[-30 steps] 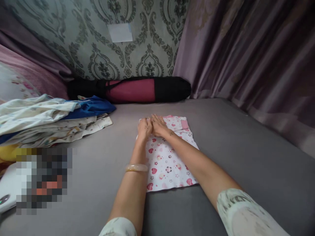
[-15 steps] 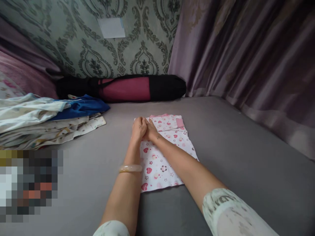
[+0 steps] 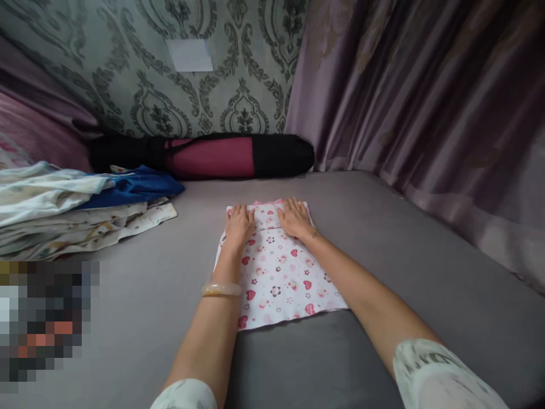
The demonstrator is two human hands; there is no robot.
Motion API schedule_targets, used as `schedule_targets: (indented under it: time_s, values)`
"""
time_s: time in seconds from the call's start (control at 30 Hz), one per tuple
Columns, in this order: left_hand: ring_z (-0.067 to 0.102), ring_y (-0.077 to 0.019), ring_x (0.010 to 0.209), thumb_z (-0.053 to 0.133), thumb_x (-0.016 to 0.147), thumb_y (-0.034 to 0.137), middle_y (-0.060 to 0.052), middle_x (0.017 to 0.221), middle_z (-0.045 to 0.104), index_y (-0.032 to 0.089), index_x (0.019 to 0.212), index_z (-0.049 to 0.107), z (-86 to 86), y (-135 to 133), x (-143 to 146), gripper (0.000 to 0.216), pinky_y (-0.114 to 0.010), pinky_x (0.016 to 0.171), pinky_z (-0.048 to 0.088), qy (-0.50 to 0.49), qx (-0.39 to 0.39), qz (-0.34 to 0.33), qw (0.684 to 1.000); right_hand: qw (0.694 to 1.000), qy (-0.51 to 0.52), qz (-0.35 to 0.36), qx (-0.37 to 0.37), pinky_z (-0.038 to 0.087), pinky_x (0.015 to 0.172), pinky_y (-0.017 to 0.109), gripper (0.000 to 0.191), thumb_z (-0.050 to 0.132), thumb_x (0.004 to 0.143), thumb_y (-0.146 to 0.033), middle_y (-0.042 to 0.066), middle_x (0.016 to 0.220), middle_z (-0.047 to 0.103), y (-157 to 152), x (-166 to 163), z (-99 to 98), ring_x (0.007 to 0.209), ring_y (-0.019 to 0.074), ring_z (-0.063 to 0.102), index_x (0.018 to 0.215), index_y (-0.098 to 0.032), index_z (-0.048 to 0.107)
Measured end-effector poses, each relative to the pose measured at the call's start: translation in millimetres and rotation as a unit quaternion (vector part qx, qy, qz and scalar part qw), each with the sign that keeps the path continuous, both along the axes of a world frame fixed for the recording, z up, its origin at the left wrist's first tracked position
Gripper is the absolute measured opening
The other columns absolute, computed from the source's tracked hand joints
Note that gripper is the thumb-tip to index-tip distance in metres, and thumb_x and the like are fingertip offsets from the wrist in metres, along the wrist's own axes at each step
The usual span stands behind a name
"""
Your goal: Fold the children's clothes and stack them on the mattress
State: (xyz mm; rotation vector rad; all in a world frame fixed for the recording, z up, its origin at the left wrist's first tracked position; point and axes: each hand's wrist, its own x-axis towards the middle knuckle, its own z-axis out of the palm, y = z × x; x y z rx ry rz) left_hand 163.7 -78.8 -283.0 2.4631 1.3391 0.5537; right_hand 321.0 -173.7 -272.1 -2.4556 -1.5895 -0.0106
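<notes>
Far left, a loose pile of clothes (image 3: 63,216) lies on the grey sheet (image 3: 426,272), a blue piece (image 3: 136,184) on top of the pale printed ones, none of it looking neatly folded; behind, against the patterned wall (image 3: 238,68), a rolled pink mat in a black bag (image 3: 204,156) lies on its side; in the middle of the bed, the left hand (image 3: 238,223), with a pale bangle (image 3: 221,289) on its wrist, rests palm down on the far left part of a small heart-print garment (image 3: 281,278), fingers spread and gripping nothing; the garment lies flat as 1 tidy rectangle with a fold line across its far end, so I judge this piece all but folded and only being smoothed, while the pile is yet to be dealt with; the right hand (image 3: 294,218) presses the far right part likewise, flat and empty, apart from the left; a purple curtain (image 3: 426,102) hangs along the right.
</notes>
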Motion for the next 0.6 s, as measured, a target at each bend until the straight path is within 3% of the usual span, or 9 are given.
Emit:
schedule_targets:
  time_s: [0.1, 0.27, 0.47, 0.6]
  values:
    - [0.032, -0.0313, 0.141, 0.031, 0.097, 0.036, -0.016, 0.149, 0.041, 0.013, 0.131, 0.052, -4.9, -2.1, -2.4, 0.046, -0.049, 0.116, 0.020, 0.047, -0.006, 0.004, 0.999, 1.000, -0.021, -0.006, -0.018, 0.013, 0.118, 0.043, 0.064, 0.022, 0.099, -0.039, 0.019, 0.154, 0.033, -9.5, 20.1, -9.2, 0.144, 0.0293, 0.024, 0.146, 0.001, 0.035]
    - [0.027, -0.0296, 0.144, 0.029, 0.096, 0.038, -0.014, 0.153, 0.036, 0.016, 0.136, 0.047, -5.7, -6.4, -6.0, 0.049, -0.051, 0.117, 0.019, 0.062, 0.007, 0.008, 0.998, 0.998, -0.049, 0.003, 0.036, 0.015, 0.117, 0.041, 0.060, 0.025, 0.096, -0.035, 0.019, 0.151, 0.038, -11.8, 24.0, -20.7, 0.140, 0.0284, 0.030, 0.143, 0.000, 0.040]
    - [0.028, -0.0276, 0.143, 0.025, 0.097, 0.037, -0.013, 0.152, 0.039, 0.018, 0.133, 0.049, -4.0, -9.9, -7.7, 0.047, -0.051, 0.116, 0.020, 0.056, 0.029, 0.007, 0.998, 0.999, 0.007, 0.035, 0.008, 0.015, 0.118, 0.042, 0.059, 0.022, 0.095, -0.030, 0.017, 0.153, 0.035, -15.1, 28.0, -9.4, 0.142, 0.0262, 0.028, 0.143, -0.003, 0.041]
    - [0.021, -0.0301, 0.146, 0.025, 0.097, 0.043, -0.017, 0.156, 0.029, 0.012, 0.142, 0.039, 1.8, -4.5, -18.3, 0.056, -0.053, 0.116, 0.017, 0.092, -0.012, -0.043, 0.995, 0.996, 0.024, 0.087, -0.009, 0.011, 0.119, 0.041, 0.060, 0.020, 0.096, -0.030, 0.014, 0.157, 0.027, -37.7, 26.1, -2.3, 0.146, 0.0239, 0.020, 0.147, -0.004, 0.036]
